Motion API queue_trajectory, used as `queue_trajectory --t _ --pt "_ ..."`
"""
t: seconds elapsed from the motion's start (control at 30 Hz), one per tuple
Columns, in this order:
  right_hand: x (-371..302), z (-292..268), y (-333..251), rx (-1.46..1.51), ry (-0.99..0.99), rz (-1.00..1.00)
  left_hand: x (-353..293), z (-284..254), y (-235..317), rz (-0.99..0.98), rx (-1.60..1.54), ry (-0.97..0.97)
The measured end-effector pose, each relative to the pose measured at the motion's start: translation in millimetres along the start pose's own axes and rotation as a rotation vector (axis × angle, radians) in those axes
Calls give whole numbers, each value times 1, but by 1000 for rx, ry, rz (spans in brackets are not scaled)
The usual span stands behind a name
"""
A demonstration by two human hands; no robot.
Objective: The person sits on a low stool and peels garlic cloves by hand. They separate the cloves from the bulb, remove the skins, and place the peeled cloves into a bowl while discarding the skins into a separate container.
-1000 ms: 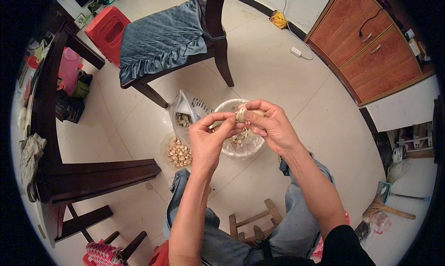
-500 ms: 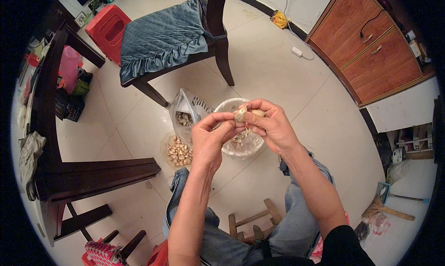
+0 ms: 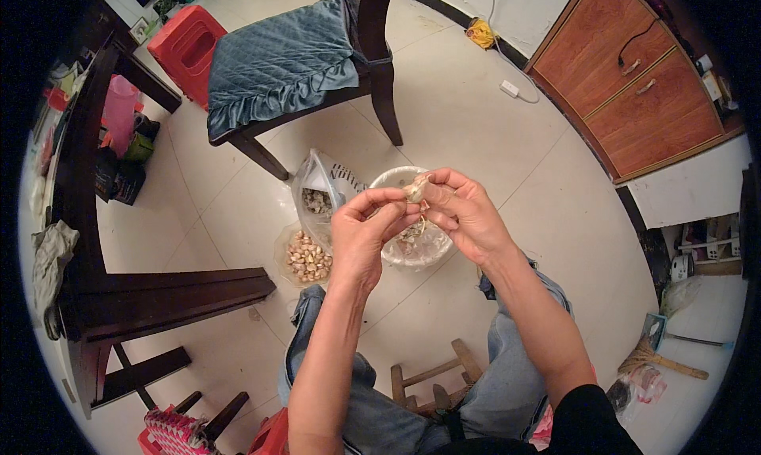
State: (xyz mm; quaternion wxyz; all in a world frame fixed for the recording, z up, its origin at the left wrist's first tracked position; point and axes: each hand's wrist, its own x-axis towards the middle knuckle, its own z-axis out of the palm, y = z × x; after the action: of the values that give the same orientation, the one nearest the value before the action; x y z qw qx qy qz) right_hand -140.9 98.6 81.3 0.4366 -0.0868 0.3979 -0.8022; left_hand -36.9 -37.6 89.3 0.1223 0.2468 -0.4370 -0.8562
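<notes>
Garlic (image 3: 415,190) sits pinched between my left hand (image 3: 358,237) and right hand (image 3: 471,217), both curled nearly closed, above the basin (image 3: 430,257).

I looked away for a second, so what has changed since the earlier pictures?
Only a little: the pale piece between the fingertips of the left hand and right hand has tipped and moved slightly up. No clear pick-up or release shows. Both hands keep their grip, and the bowl of cloves, plastic bag and white basin stayed put.
</notes>
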Motion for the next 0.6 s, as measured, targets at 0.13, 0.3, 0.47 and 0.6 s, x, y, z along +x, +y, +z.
queue_trajectory --t 0.13,0.3,0.47,0.6 --pt "3 -7 5 78 55 20 3 -4 -2 7 16 16" --pt "0 3 -2 -27 70 2 2 3 1 213 249 22" --pt "-1 2 -1 -107 62 -20 2 2 -4 530 570 2" --pt "0 0 4 -20 74 1 -1 8 -4 684 752 67"
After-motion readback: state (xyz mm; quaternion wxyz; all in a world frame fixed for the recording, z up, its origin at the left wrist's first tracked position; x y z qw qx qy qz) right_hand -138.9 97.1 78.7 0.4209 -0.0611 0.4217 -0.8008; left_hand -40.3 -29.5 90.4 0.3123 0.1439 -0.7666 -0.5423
